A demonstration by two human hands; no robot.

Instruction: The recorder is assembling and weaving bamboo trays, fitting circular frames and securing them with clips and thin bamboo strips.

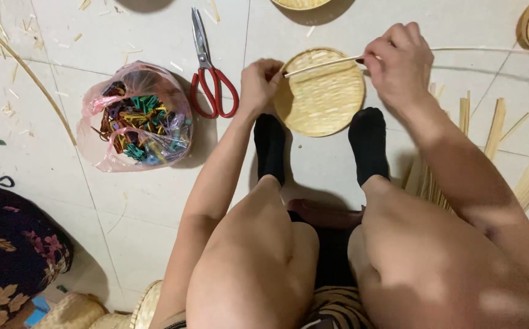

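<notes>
Both hands (261,82) (398,64) pinch bamboo strip (322,65), apparently over woven tray (320,100).

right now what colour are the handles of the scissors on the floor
Red, with plain metal blades; the scissors lie beside the left hand, clearest in the head view.

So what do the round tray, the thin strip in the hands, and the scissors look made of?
Round tray: woven bamboo or similar, pale matte weave. Thin strip: likely split bamboo, pale and flexible-looking. Scissors: shiny metal blades, glossy red handles, probably plastic-coated.
</notes>
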